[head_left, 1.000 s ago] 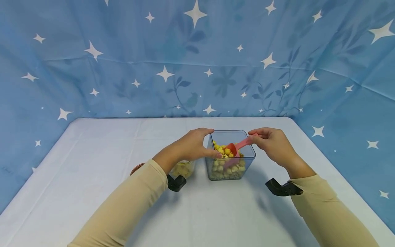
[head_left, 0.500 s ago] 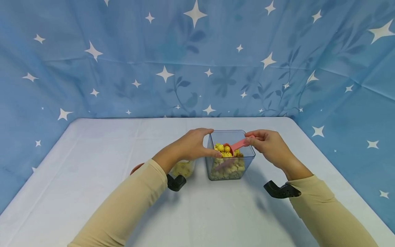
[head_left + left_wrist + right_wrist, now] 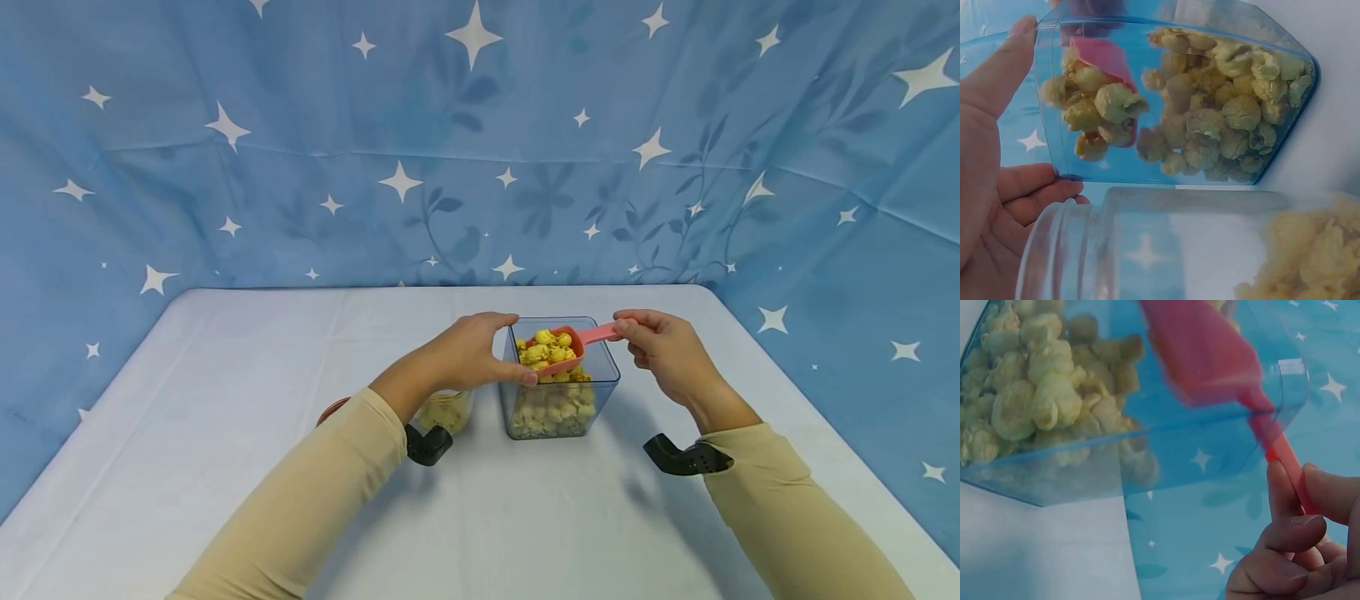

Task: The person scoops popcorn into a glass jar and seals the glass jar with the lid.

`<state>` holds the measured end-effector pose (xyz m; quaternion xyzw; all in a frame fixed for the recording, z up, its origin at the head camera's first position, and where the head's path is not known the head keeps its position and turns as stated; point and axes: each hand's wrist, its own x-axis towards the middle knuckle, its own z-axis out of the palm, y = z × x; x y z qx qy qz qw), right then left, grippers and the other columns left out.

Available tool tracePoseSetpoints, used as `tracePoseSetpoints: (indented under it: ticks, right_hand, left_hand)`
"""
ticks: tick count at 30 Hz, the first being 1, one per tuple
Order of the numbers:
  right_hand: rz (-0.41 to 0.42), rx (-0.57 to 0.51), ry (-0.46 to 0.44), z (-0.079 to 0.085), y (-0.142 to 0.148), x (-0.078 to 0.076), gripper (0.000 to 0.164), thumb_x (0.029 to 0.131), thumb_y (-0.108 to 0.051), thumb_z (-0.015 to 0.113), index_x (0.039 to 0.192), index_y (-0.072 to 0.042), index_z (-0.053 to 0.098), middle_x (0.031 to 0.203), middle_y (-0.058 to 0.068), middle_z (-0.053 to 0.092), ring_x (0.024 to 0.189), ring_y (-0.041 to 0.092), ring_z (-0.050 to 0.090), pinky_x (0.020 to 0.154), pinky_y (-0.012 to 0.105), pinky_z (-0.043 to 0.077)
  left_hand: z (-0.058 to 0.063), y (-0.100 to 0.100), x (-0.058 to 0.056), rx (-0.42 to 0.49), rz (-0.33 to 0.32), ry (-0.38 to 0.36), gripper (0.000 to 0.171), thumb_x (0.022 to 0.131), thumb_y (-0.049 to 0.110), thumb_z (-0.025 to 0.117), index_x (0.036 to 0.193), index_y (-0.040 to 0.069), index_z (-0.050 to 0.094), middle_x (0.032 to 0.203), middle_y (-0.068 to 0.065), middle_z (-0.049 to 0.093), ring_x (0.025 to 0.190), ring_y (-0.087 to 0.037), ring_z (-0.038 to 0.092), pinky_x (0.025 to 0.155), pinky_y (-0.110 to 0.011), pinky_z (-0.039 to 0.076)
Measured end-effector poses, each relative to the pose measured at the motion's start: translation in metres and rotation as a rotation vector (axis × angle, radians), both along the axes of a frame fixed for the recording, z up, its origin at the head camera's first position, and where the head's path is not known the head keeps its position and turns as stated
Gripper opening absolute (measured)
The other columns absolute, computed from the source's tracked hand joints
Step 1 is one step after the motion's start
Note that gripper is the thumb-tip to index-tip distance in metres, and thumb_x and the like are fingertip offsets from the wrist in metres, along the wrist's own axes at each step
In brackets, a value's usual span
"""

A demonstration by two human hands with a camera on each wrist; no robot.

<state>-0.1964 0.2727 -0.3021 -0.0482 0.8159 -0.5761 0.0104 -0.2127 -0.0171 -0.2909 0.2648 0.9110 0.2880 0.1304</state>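
Note:
My right hand (image 3: 669,354) pinches the handle of a pink scoop (image 3: 597,333) between thumb and fingers. Yellow popcorn (image 3: 1094,106) is heaped in the scoop's bowl, inside a clear bluish square container (image 3: 604,392) near its top. More popcorn (image 3: 1016,412) fills the container's lower part. My left hand (image 3: 468,354) spans the container's left side and holds it by two rim corners, thumb on one and fingers on the other. Close beside the left hand stands a clear jar (image 3: 1147,244), also with popcorn at its bottom; in the head view the wrist partly hides it.
A brown-red rim (image 3: 332,409) peeks out behind the left forearm, mostly hidden. Everything stands on a white-covered table (image 3: 247,358). A blue curtain with stars (image 3: 480,150) hangs behind the table.
The scoop has dipped into the popcorn and come up loaded, with its bowl now higher and more level. My right hand moved left, then back right. The left hand stays on the container.

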Motion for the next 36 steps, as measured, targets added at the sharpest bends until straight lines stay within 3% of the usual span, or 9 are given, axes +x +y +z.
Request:
tracePoseSetpoints:
  ticks: [3, 10, 20, 25, 28, 36]
  right_hand:
    - [-0.015, -0.07, -0.017, -0.002, 0.002, 0.0, 0.045, 0.106, -0.023, 0.054, 0.133, 0.012, 0.048, 0.087, -0.007, 0.065, 0.068, 0.013, 0.039, 0.058, 0.025, 0.035]
    - [-0.027, -0.264, -0.061, -0.006, 0.003, 0.003, 0.019, 0.104, -0.02, 0.058, 0.117, -0.007, 0.06, 0.086, -0.006, 0.064, 0.066, 0.011, 0.04, 0.058, 0.022, 0.034]
    - [-0.031, -0.233, -0.067, -0.009, -0.002, 0.002, 0.03, 0.103, -0.024, 0.059, 0.124, -0.003, 0.059, 0.087, -0.004, 0.058, 0.068, 0.012, 0.041, 0.059, 0.022, 0.036]
    - [-0.024, -0.304, -0.059, -0.008, 0.004, 0.004, 0.012, 0.103, -0.022, 0.059, 0.11, -0.016, 0.066, 0.087, -0.004, 0.061, 0.067, 0.011, 0.041, 0.058, 0.021, 0.035]
    - [-0.011, -0.353, -0.06, -0.008, 0.007, 0.004, 0.012, 0.103, -0.02, 0.059, 0.103, -0.022, 0.071, 0.087, -0.005, 0.064, 0.067, 0.011, 0.042, 0.057, 0.021, 0.035]
    - [-0.003, -0.432, -0.061, -0.009, 0.014, 0.001, 0.015, 0.102, -0.019, 0.061, 0.097, -0.02, 0.076, 0.085, -0.005, 0.068, 0.064, 0.012, 0.041, 0.056, 0.024, 0.032]
  left_hand:
    - [0.0, 0.0, 0.0, -0.001, 0.0, 0.0, 0.094, 0.084, 0.053, 0.077, 0.157, 0.013, 0.034, 0.159, -0.005, 0.036, 0.146, -0.024, 0.03, 0.115, -0.044, 0.032]
    - [0.0, 0.0, -0.001, 0.002, 0.001, -0.003, 0.093, 0.084, 0.052, 0.078, 0.157, 0.013, 0.035, 0.158, -0.006, 0.037, 0.145, -0.025, 0.032, 0.115, -0.045, 0.032]
    - [-0.001, 0.0, -0.001, 0.006, 0.003, -0.007, 0.095, 0.083, 0.054, 0.078, 0.157, 0.012, 0.034, 0.159, -0.006, 0.035, 0.146, -0.026, 0.03, 0.115, -0.046, 0.031]
    - [-0.001, 0.001, -0.001, 0.008, 0.008, -0.016, 0.095, 0.083, 0.053, 0.078, 0.157, 0.013, 0.034, 0.159, -0.006, 0.035, 0.146, -0.025, 0.03, 0.115, -0.045, 0.032]
    - [0.0, 0.001, -0.001, 0.006, 0.009, -0.018, 0.095, 0.084, 0.053, 0.078, 0.157, 0.013, 0.034, 0.159, -0.006, 0.035, 0.146, -0.025, 0.03, 0.115, -0.045, 0.032]
    - [0.0, 0.001, -0.001, 0.01, 0.004, -0.013, 0.094, 0.084, 0.052, 0.078, 0.157, 0.013, 0.034, 0.159, -0.006, 0.035, 0.146, -0.024, 0.03, 0.115, -0.044, 0.032]
